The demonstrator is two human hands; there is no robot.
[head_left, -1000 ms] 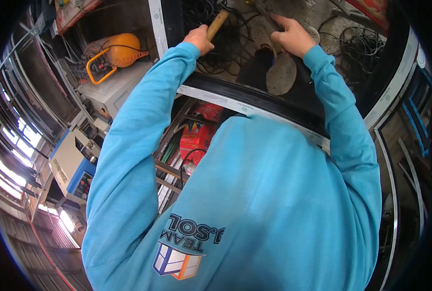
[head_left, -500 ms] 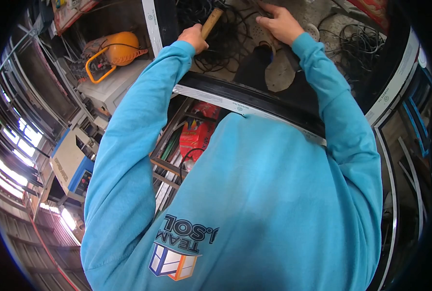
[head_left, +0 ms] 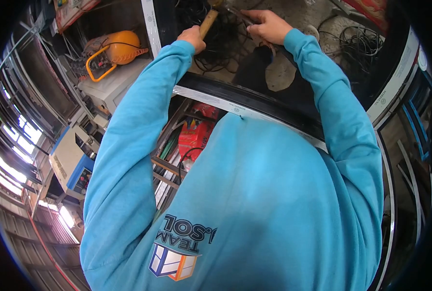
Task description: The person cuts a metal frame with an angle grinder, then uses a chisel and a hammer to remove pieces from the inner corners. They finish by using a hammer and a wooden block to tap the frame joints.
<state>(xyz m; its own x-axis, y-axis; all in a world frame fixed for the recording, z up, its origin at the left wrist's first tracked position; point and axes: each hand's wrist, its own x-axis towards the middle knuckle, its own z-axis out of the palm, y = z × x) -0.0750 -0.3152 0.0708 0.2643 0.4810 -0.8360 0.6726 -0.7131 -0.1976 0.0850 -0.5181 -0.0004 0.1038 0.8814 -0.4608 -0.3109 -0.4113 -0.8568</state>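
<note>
My left hand (head_left: 192, 39) is closed around a wooden handle (head_left: 208, 23) that slants up and to the right. Whatever is at its lower end is hidden by the hand. In my right hand (head_left: 269, 26), fingers wrap a slim dark metal tool (head_left: 239, 14) whose tip points up-left toward the wooden handle. Both hands are over the opening of a large black frame (head_left: 255, 92) edged with white printed protective tape (head_left: 211, 101). The frame's near side runs close against my blue shirt.
Coiled black cables (head_left: 361, 46) lie on the floor beyond the frame. An orange tank (head_left: 123, 47) rests on a grey cabinet (head_left: 104, 89) at the left, near a white-and-blue machine (head_left: 69, 160). A red bag (head_left: 194, 136) sits under the frame.
My right hand has shifted left, bringing the dark tool closer to the wooden handle. My left hand has barely moved; a small yellow thing now shows at the top edge.
</note>
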